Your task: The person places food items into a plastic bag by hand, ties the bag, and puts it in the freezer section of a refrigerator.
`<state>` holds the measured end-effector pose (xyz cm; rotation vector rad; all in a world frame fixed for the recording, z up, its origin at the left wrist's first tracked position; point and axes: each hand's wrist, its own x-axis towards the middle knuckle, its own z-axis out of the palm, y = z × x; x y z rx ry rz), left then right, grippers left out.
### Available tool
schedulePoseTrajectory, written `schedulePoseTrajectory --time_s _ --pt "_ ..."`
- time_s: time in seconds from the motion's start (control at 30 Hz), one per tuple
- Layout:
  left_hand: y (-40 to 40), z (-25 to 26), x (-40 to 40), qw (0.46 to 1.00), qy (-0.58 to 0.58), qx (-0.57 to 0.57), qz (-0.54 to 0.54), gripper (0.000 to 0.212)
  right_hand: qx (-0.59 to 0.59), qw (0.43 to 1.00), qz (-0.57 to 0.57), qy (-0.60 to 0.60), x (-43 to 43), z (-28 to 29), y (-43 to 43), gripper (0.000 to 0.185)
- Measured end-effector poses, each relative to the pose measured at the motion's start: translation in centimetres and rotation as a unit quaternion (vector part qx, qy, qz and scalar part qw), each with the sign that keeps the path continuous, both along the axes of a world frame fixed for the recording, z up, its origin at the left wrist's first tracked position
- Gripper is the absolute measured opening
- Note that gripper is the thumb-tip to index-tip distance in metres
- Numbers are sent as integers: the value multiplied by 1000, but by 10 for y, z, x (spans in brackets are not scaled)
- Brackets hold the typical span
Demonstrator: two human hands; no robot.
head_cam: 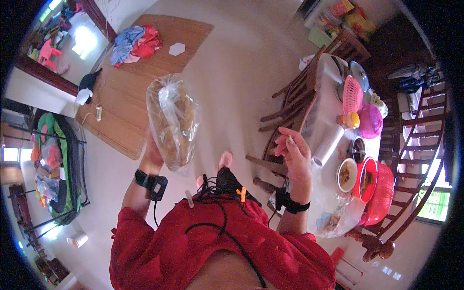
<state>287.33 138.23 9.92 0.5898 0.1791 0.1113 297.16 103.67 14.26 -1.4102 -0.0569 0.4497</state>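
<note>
My left hand (152,154) holds up a clear plastic bag (174,123), and the bag hides most of its fingers. The bag's top is gathered into a whitish twist, and something yellowish-brown, too blurred to name, shows through the plastic. My right hand (294,152) is raised beside the dining table (326,108), with nothing visible in it. Its fingers are loosely bent, with the thumb apart from some of them. Both wrists wear black straps with cables.
Wooden chairs (293,98) stand along the table's near side. On the table are a roll of clear film (328,146), a bowl of food (347,175), a red basin (366,170) and a pink basket (352,95). Clothes (136,43) lie on a brown floor mat (119,123).
</note>
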Motion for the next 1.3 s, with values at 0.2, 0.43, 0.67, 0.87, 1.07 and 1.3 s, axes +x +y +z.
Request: schedulePoseTrajectory --time_s 0.2,0.43,0.67,0.87,1.07,1.3 --pt "61 -47 98 997 54 40 42 50 75 995 -38 -44 113 5 43 32" --pt "95 -22 206 980 103 -153 75 49 97 993 -47 -51 272 11 86 27" --pt "163 -61 331 983 19 33 179 43 108 991 -69 -41 421 -6 143 23" --pt "211 -47 482 984 -11 35 177 61 45 989 -133 -44 551 -8 194 24" --pt "268 0 666 996 48 -75 19 52 -12 991 -126 -54 677 -6 220 26" --pt "285 -23 852 996 48 -62 -30 52 19 982 -188 -4 825 -23 217 22"
